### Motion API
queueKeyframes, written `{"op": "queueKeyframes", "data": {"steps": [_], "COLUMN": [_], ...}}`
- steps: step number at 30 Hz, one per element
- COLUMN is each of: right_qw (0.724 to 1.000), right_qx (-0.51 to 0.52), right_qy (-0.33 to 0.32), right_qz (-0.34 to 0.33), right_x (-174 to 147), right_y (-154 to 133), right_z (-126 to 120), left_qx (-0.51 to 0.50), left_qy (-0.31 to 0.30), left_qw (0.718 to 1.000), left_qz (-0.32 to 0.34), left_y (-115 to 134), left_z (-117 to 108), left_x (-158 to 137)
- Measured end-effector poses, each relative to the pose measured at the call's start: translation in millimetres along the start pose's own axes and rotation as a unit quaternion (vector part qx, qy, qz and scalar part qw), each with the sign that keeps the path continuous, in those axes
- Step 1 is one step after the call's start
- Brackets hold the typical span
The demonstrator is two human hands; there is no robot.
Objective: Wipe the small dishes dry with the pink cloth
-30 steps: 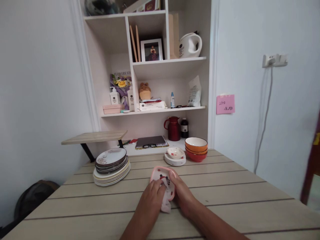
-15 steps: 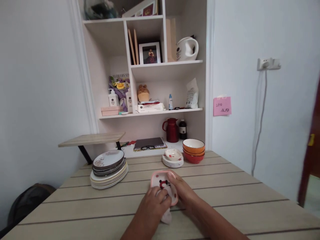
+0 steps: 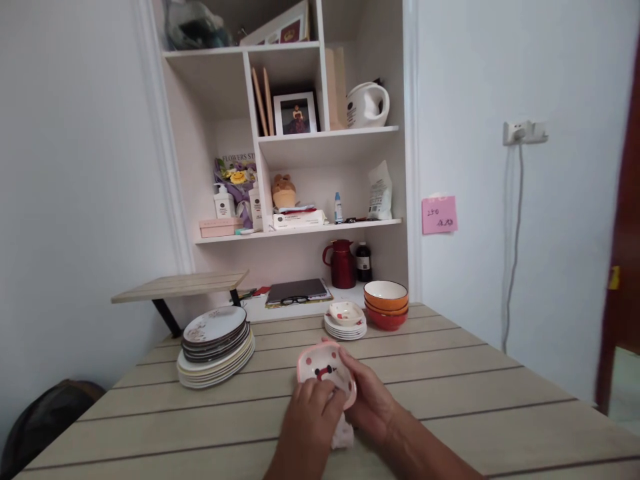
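My right hand (image 3: 371,401) grips the right side of a small square bowl (image 3: 313,358) with a pink rim, dark pink dots and a red and black cartoon figure inside. The bowl is held above the table, tilted towards me. My left hand (image 3: 314,415) is closed around a pale cloth (image 3: 343,436), its fingers pressed into the near part of the bowl. The cloth's end hangs out below that hand; the rest is hidden by the fingers.
To the left stands a tall stack of plates (image 3: 216,350). Farther back are a small dish (image 3: 346,313) on several small plates (image 3: 345,331) and a stack of orange and red bowls (image 3: 386,305). A raised wooden shelf (image 3: 180,285) overhangs the back left.
The bowl has turned and tilted slightly in my right hand. My left hand and the cloth have shifted a little to the right. The view has tipped slightly upward.
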State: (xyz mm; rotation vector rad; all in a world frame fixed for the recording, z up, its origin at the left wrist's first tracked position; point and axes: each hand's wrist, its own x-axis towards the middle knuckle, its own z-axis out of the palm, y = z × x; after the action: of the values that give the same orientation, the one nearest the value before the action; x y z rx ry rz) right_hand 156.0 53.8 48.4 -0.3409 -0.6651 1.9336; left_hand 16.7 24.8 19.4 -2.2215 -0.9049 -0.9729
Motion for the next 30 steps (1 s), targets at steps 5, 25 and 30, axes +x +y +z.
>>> {"op": "queueKeyframes", "data": {"steps": [5, 25, 30], "right_qw": [0.999, 0.963, 0.963], "right_qx": [-0.027, -0.266, -0.264], "right_qy": [0.006, 0.013, 0.03], "right_qz": [-0.019, -0.049, -0.054], "right_x": [-3, -13, -12], "right_y": [0, -32, -31], "right_z": [5, 7, 7], "left_qx": [-0.007, 0.066, 0.085], "left_qy": [0.019, -0.084, -0.084], "left_qw": [1.0, 0.99, 0.989], "left_qz": [0.004, 0.094, 0.092], "left_y": [5, -10, -8], "left_z": [-3, -2, -3], "left_x": [4, -1, 0]}}
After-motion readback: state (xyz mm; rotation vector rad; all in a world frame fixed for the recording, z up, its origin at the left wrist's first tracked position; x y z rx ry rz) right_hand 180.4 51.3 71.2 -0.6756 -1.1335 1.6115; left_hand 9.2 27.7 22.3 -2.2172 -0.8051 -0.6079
